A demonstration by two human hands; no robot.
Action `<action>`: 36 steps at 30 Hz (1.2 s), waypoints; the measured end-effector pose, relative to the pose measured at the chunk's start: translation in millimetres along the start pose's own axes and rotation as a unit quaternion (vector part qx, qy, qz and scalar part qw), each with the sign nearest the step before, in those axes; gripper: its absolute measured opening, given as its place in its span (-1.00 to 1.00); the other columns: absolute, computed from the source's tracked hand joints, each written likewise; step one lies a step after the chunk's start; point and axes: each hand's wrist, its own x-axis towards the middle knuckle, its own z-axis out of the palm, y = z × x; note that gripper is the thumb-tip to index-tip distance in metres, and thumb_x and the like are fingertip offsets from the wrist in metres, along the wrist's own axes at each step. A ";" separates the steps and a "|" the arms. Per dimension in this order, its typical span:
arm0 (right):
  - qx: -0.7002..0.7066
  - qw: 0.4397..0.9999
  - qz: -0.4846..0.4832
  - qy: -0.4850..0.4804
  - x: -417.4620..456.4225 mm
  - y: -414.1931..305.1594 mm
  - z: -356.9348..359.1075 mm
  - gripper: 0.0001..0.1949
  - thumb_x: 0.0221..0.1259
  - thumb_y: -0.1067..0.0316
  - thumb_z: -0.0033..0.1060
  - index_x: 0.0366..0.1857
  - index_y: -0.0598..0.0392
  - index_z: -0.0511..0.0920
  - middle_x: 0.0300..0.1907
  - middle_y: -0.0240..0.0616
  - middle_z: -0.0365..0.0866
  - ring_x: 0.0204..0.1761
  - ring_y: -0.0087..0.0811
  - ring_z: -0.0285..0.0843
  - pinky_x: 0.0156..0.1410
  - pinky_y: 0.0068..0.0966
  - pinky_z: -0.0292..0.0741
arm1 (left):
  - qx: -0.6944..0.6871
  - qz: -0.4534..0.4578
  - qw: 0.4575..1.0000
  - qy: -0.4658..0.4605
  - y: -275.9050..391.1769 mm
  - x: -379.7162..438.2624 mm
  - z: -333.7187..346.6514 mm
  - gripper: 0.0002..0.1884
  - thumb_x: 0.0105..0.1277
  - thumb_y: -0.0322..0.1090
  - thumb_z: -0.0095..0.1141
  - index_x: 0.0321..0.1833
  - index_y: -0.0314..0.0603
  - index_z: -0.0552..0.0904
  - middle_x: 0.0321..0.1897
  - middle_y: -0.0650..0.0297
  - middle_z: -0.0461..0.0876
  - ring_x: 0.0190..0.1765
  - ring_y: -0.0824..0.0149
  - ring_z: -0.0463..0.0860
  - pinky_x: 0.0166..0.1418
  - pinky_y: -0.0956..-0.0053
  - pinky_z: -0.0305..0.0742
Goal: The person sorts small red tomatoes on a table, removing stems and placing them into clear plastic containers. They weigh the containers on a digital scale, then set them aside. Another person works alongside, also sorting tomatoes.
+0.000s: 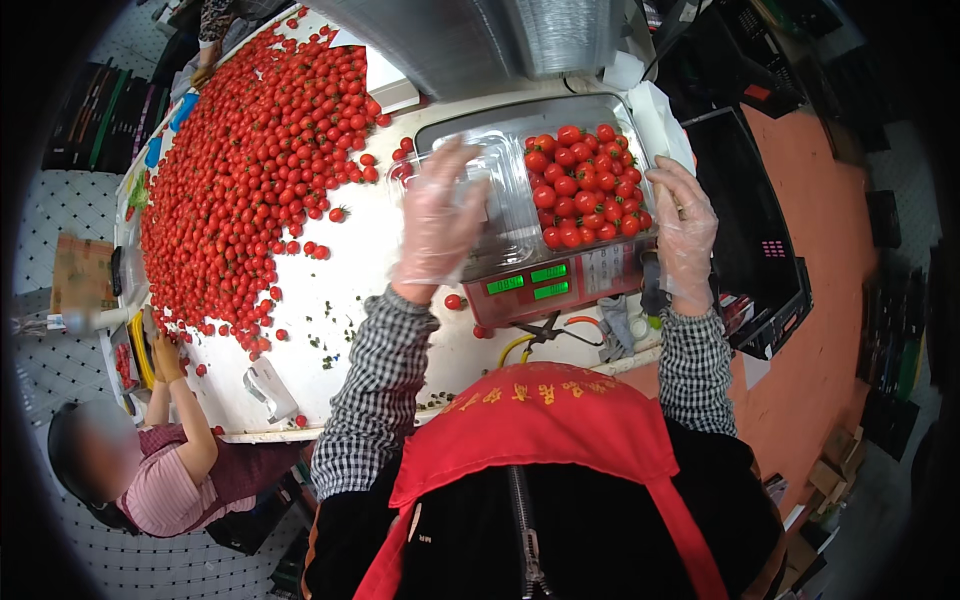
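Observation:
A clear plastic clamshell box holds many cherry tomatoes (585,184), some with green stems. It rests on the metal tray (480,124) of a red digital scale (517,304) with lit green displays. Its clear lid (510,214) lies folded open to the left. My left hand (441,217), in a clear plastic glove and blurred, is over the lid's left side with fingers apart; contact with the lid is unclear. At the tray's right edge is my gloved right hand (686,225), fingers bent beside the filled box. Whether it grips the rim is hidden.
Loose cherry tomatoes (247,165) are heaped across the white table (352,262) to the left. Yellow- and orange-handled pliers (541,331) and a grey cloth (616,326) lie before the scale. A black crate (742,225) stands right. A gloved co-worker (176,465) works at lower left.

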 end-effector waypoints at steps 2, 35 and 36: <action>-0.011 1.000 -0.011 0.008 -2.6 9.7 -5.2 -0.84 0.46 0.51 0.25 -0.01 0.21 0.75 0.17 -0.11 0.74 0.18 -0.26 0.72 0.33 -0.38 0.59 | -0.006 -0.070 0.996 0.053 -23.8 -11.2 -19.4 -0.65 0.42 -0.34 0.34 0.22 -0.27 0.69 0.29 -0.05 0.68 0.30 0.01 0.69 0.42 0.19 0.58; -0.129 0.976 -0.173 -0.023 -21.3 -2.5 10.8 -0.72 0.34 0.52 0.31 0.10 0.11 0.73 0.29 -0.13 0.68 0.44 -0.06 0.51 0.55 -0.19 0.44 | -0.372 -0.454 0.808 0.053 -27.4 -106.6 -61.6 -0.36 0.76 0.17 -0.29 0.08 -0.36 0.63 -0.30 0.26 0.63 -0.24 0.43 0.57 -0.08 0.51 0.55; -0.142 0.979 -0.144 0.018 -22.5 12.8 4.4 -0.69 0.38 0.50 0.28 0.16 0.09 0.71 0.33 -0.11 0.65 0.45 -0.11 0.50 0.55 -0.23 0.44 | -0.395 -0.420 0.816 0.043 -28.0 -106.0 -60.6 -0.35 0.77 0.17 -0.32 0.09 -0.38 0.63 -0.30 0.26 0.62 -0.23 0.44 0.58 -0.07 0.50 0.56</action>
